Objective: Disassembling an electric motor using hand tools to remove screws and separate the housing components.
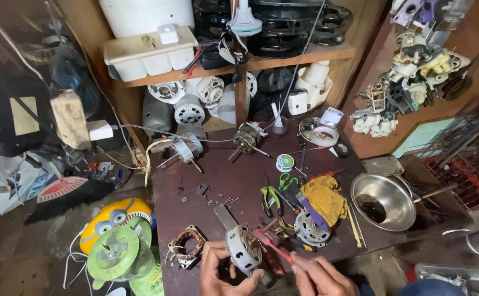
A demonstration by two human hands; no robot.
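Grey metal was the material of the round motor housing (244, 250) that the left hand (220, 271) held at the near edge of the surface (223, 181). The fingers of this hand were closed around the lower side of the housing, so its grip was shut on it. The right hand (317, 275) was just beside it, also at the near edge, and its fingers were pinched on a red-handled tool (272, 246). The tip of the tool touched the housing or was very close to it; I could not tell which.

Near the left hand, towards the near left corner, a copper winding (183, 245) lay on the dark brown surface. Behind the right hand a second round motor part (308, 228) lay flat, and a yellow cloth (326, 198) was next to it. Green-handled pliers (271, 199) were in the middle of the surface, with some small screws (220, 200) to their left. At the right edge stood a steel bowl (385, 200) with something dark inside. A small roll of wire (284, 162) and two motor cores with shafts (184, 149) were nearer the far edge. Over the far edge, a wooden shelf (300, 56) carried white plastic parts. On the floor at the left stood a green and yellow toy fan (120, 244).
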